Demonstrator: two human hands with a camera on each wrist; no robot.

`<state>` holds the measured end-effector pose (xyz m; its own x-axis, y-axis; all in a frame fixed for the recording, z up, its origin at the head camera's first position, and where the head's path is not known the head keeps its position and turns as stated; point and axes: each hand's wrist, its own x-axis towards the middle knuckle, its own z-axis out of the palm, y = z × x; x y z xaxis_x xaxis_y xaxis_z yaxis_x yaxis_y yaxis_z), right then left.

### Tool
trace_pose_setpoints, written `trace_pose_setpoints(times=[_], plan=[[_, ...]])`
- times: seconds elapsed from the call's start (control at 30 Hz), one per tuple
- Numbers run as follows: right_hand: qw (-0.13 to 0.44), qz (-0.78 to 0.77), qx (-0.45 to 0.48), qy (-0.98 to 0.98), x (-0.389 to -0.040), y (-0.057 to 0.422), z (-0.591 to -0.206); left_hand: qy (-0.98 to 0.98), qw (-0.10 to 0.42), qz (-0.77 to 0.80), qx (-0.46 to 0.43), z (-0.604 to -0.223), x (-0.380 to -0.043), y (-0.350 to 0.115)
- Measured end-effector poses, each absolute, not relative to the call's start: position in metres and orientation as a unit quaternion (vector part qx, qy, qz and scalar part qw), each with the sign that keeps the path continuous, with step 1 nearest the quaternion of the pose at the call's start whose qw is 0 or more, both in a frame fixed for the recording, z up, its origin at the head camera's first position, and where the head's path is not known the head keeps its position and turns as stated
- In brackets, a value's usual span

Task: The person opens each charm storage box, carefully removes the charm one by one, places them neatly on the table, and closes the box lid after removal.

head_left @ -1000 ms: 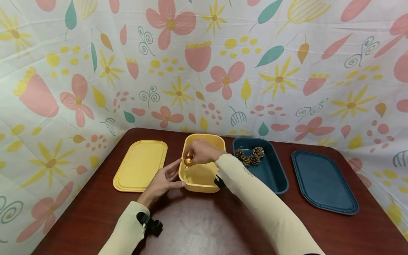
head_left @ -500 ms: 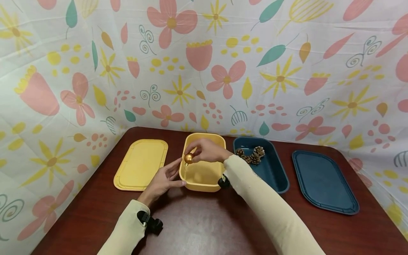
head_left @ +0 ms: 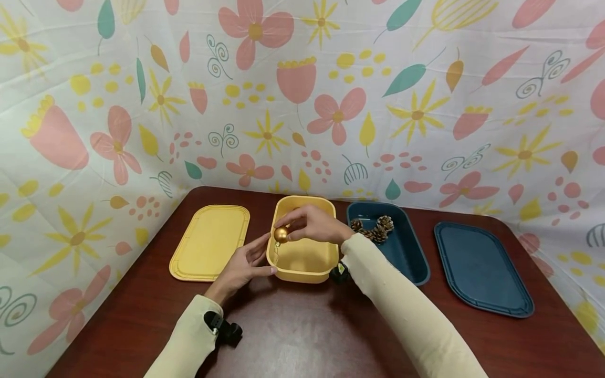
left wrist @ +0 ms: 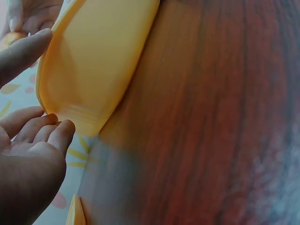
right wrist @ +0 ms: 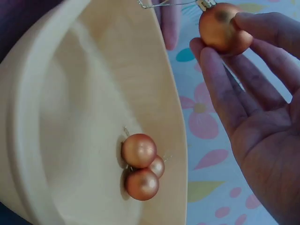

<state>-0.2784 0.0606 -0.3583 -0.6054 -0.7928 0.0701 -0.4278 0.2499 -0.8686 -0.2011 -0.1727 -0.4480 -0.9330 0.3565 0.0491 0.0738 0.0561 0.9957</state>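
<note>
My right hand (head_left: 317,224) pinches a gold Christmas bauble (head_left: 281,234) between thumb and fingers, above the left side of the yellow box (head_left: 302,276). A thin hanging string (right wrist: 164,3) trails from the bauble's cap. Inside the box lie 3 more gold baubles (right wrist: 139,151), clustered near one wall in the right wrist view. My left hand (head_left: 240,269) rests against the box's near left corner. Its thumb (left wrist: 28,52) is at the rim and the other fingers, spread apart from it, touch the outside wall.
A yellow lid (head_left: 211,242) lies flat left of the box. To the right stands a dark blue box (head_left: 405,262) with several pine cones (head_left: 381,229) at its far end. A blue lid (head_left: 483,270) lies further right. Flowered cloth (head_left: 302,105) hangs behind the table.
My right hand has lifted the bauble a little and shifted slightly right, with its string now hanging below. The left hand has stayed at the box's corner.
</note>
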Motion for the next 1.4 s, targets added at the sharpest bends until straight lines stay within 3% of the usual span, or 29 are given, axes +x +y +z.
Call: trace_pose_setpoints(times=[0.23,1.4], plan=[[0.164,-0.441,-0.440,0.765,-0.273,0.064,-0.357,0.724,0.103,0.665,0.148,-0.449,-0.201,-0.174],[0.194,-0.475,-0.466,0.721,-0.209,0.075,-0.375,0.715,0.092,0.671,0.173,-0.449,-0.202,-0.174]])
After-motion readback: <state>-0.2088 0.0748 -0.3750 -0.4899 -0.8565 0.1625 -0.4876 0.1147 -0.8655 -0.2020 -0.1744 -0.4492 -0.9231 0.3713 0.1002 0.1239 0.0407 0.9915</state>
